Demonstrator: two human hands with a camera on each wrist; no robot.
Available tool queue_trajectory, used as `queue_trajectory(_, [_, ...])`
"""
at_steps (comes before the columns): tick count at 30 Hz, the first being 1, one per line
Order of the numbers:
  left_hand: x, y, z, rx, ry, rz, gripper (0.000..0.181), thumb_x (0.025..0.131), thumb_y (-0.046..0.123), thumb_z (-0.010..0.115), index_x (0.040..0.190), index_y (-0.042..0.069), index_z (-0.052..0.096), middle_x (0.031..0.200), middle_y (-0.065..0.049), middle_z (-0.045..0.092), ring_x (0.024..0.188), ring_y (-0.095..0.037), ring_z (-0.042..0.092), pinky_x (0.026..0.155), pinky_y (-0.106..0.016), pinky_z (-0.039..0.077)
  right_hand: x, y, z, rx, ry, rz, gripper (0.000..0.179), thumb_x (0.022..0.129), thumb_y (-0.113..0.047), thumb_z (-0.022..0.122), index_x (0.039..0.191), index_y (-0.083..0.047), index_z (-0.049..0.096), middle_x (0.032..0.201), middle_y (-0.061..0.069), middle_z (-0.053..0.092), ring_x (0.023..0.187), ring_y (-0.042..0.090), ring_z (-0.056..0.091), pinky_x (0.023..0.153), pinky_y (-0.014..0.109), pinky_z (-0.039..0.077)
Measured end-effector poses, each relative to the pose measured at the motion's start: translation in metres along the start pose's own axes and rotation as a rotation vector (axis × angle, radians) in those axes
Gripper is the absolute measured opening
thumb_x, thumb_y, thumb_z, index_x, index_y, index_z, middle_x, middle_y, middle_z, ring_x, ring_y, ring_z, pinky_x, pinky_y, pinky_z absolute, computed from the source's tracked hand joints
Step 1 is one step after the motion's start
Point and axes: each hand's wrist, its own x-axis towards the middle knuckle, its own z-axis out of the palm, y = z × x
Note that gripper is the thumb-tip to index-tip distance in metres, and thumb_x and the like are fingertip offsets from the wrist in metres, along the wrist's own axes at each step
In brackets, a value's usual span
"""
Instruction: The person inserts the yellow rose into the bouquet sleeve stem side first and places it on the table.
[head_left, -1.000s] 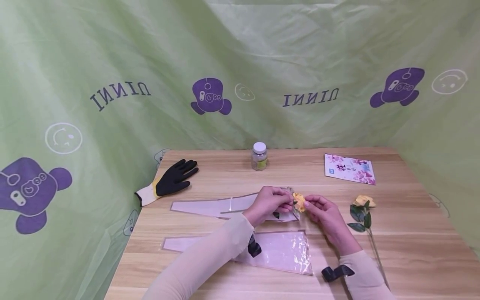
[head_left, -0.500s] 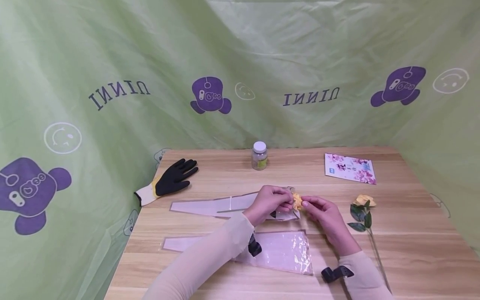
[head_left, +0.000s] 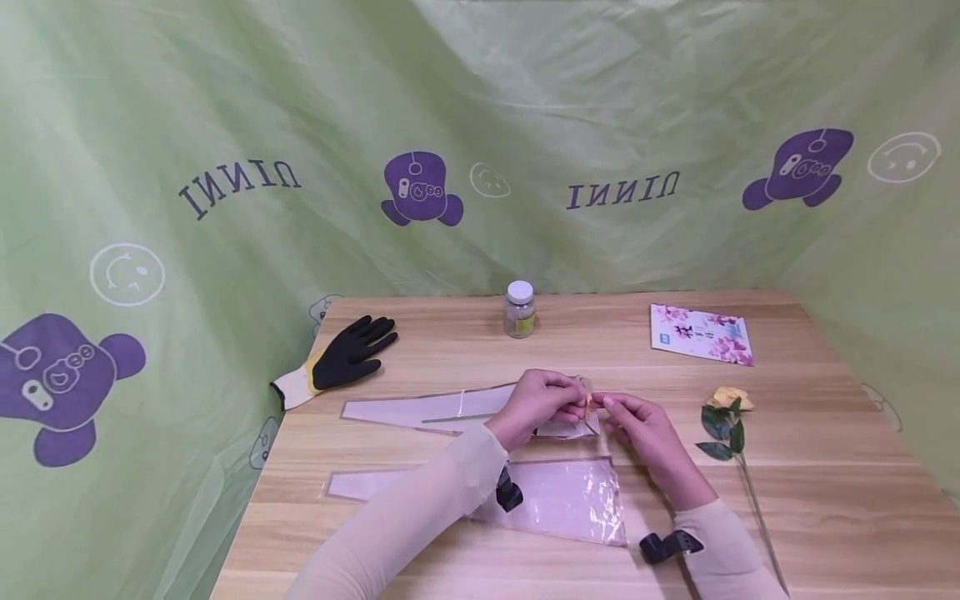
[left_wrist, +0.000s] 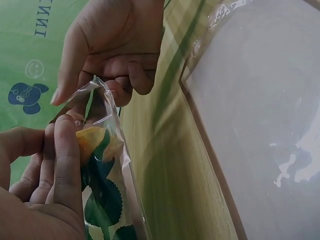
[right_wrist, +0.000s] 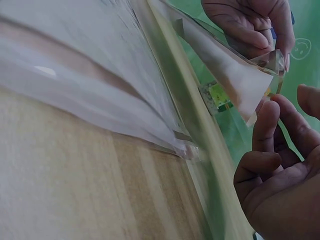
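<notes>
An artificial yellow rose (left_wrist: 91,142) with dark green leaves lies inside a clear plastic flower sleeve (head_left: 420,408), bloom at the wide mouth. Its stem runs left toward the narrow end. My left hand (head_left: 536,404) pinches the sleeve near its mouth, thumb and fingertips on the plastic beside the bloom. At the mouth my right hand (head_left: 645,433) presses a fingertip in against the bloom; its thumb stands apart from the fingers in the right wrist view (right_wrist: 280,175). The hands and plastic hide most of the bloom in the head view.
A second flat sleeve (head_left: 558,496) lies nearer on the wooden table (head_left: 442,346). To the right lies another yellow rose (head_left: 727,398) with a long stem. Farther back are a black-palmed glove (head_left: 348,358), a white-capped jar (head_left: 519,310) and a floral-print packet (head_left: 701,333).
The rose has slid left, deeper into the sleeve, and its bloom has gone in almost out of sight. My right hand has moved slightly left; my left hand has kept its place.
</notes>
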Motion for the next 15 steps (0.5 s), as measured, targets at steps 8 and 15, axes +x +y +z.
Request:
queue_trajectory(8, [0.0001,0.0,-0.0012,-0.004,-0.008,-0.007,0.007,0.089,0.002,0.073,0.095,-0.001,0.076,0.082,-0.016,0.074,0.067,-0.018,0.071,0.065,-0.03,0.065,0.0022,-0.002,0.0005,-0.016,-0.054,-0.022,0.052,0.107,-0.042,0.05,0.131,0.003,0.064,0.11,0.013,0.07,0.071,0.018,0.057,0.056,0.024,0.047])
queue_trajectory(15, [0.0002,0.0003,-0.001,0.006,0.005,-0.019,0.007,0.09,0.002,0.073,0.095,-0.001,0.076,0.082,-0.016,0.074,0.067,-0.018,0.071,0.067,-0.032,0.065,0.0043,-0.004,0.0031,0.001,-0.133,0.018,0.065,0.108,-0.051,0.038,0.138,0.002,0.058,0.077,0.016,0.061,0.059,0.018,0.045,0.05,0.024,0.039])
